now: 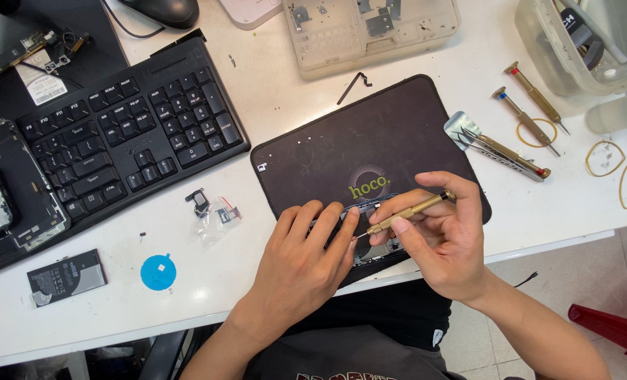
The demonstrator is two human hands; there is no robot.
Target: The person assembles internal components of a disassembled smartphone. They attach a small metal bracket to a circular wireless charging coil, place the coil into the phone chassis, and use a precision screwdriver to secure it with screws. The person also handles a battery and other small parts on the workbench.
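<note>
My left hand (301,262) lies flat over an opened phone (374,250) on a black work mat (355,141), fingers pressing its left part. My right hand (440,239) pinches a gold precision screwdriver (406,211), whose tip points down-left into the phone between my two hands. Most of the phone is hidden under my hands.
A black keyboard (127,137) lies at left, with a battery (67,277), a blue round sticker (158,272) and small parts in a clear bag (218,214) in front. Tweezers (500,150), two more screwdrivers (531,105), rubber bands (605,158) and clear plastic trays (369,32) sit behind and right.
</note>
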